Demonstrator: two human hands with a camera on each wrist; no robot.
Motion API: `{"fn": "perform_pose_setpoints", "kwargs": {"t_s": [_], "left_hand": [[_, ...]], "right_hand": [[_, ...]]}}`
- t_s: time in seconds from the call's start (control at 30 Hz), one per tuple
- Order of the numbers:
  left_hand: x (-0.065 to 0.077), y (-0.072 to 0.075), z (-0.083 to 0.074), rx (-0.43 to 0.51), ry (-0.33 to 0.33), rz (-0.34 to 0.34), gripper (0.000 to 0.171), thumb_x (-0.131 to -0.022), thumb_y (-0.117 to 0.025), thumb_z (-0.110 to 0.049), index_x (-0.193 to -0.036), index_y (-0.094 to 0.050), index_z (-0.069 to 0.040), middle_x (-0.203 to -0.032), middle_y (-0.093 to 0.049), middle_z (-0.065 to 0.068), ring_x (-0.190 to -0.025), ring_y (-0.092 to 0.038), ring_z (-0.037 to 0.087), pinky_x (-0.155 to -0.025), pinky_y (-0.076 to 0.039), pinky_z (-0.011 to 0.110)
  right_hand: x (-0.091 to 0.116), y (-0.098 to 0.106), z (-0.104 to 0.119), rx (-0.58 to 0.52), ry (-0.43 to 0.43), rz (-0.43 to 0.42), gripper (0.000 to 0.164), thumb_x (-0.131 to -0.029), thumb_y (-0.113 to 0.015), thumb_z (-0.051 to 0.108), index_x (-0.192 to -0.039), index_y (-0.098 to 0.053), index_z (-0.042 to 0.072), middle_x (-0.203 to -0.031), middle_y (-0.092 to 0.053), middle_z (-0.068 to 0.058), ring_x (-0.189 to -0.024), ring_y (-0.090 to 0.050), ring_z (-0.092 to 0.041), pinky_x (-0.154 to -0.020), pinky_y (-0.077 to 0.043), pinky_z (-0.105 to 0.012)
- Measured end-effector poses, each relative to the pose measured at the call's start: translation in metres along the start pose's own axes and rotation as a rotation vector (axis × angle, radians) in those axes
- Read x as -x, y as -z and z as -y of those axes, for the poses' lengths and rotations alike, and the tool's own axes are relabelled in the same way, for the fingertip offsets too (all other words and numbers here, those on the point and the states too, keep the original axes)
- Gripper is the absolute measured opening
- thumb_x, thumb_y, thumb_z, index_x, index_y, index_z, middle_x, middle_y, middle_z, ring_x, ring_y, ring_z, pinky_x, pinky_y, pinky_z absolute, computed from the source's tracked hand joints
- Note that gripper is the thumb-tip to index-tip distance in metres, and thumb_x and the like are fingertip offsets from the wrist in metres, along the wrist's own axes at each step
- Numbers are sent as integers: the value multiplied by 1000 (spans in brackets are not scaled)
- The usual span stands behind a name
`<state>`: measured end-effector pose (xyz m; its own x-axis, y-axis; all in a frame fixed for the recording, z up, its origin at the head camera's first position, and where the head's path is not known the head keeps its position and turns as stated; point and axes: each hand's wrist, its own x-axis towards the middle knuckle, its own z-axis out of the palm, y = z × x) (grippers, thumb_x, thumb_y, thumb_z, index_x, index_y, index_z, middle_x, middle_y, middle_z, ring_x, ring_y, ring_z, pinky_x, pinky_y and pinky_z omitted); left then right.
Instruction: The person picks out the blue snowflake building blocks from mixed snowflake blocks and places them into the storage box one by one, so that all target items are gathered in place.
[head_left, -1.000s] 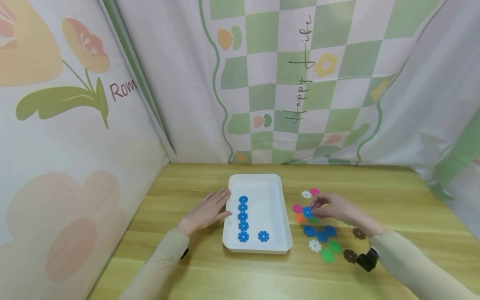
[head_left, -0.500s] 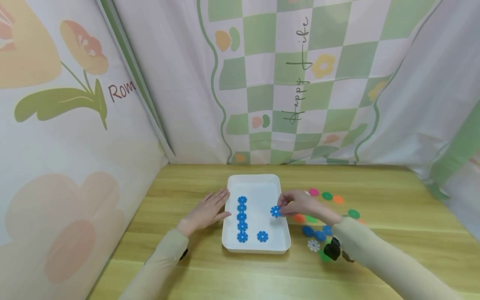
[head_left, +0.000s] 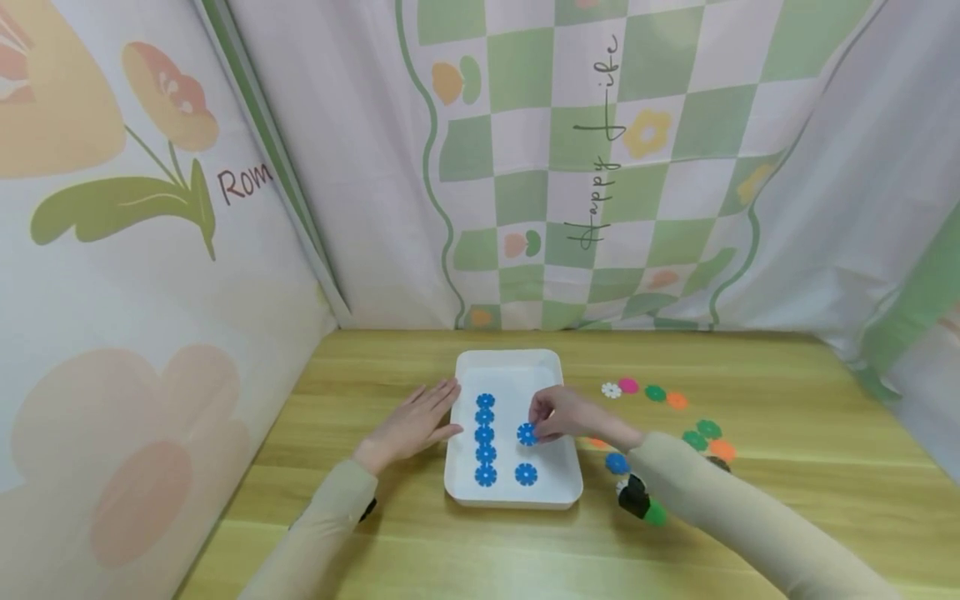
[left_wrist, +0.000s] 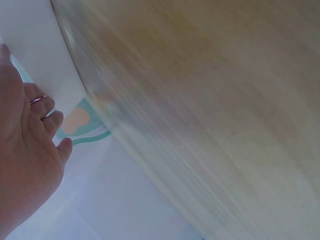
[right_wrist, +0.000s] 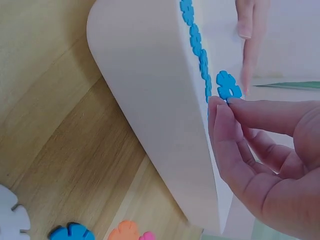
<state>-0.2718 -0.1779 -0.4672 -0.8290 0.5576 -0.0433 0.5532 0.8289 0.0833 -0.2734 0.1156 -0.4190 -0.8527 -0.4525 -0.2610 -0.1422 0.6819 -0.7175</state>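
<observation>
A white tray (head_left: 510, 367) stands on the table, with a column of several blue notched discs (head_left: 485, 435) along its left side. One more blue disc (head_left: 526, 474) lies by itself at the near right of the tray. Over the tray, just beyond that single disc, my right hand (head_left: 566, 412) pinches another blue notched disc (right_wrist: 227, 85) between thumb and fingertips. My left hand (head_left: 411, 425) rests with straight fingers against the tray's left rim; the left wrist view shows its palm side by the tray wall.
Right of the tray lie loose discs: a white disc (head_left: 611, 390), a pink disc (head_left: 628, 386), an orange disc (head_left: 677, 400), green discs (head_left: 708, 429) and a blue disc (head_left: 617, 463). My right forearm covers part of them. A patterned curtain (head_left: 585, 208) hangs behind the table.
My right hand has carried a blue disc from the loose pieces on the right, leftward over the tray's rim to above its right half. The left hand has stayed at the rim.
</observation>
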Motion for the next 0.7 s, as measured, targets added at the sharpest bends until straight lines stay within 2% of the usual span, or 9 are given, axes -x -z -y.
{"fn": "perform_pose_setpoints", "kwargs": {"t_s": [0.33,0.53,0.7], "left_hand": [[0,1,-1,11,-8,-9,73,-104,-38,-53,-158,-22,-7,-167,-19,10,-154,-22,28,-127,-20,48],[0,0,0,2,-7,-16,73,-104,-38,-54,-158,-22,-8,-167,-19,9,-155,-21,27,-127,-20,47],[-1,-1,0,-4,2,-2,74,-104,-35,-56,-159,-18,-9,-167,-16,7,-155,-19,25,-128,-18,46]], "right_hand": [[-5,-13,3,98,-8,20,11,-83,-72,-4,-86,-63,2,-79,-62,-6,-69,-64,-13,-65,-60,-25],[-5,-18,4,105,16,10,12,-80,-70,-9,-84,-63,0,-77,-62,-7,-68,-64,-15,-64,-61,-26],[-4,-21,5,120,10,20,11,-82,-71,-7,-85,-63,0,-79,-63,-8,-68,-64,-15,-63,-61,-27]]}}
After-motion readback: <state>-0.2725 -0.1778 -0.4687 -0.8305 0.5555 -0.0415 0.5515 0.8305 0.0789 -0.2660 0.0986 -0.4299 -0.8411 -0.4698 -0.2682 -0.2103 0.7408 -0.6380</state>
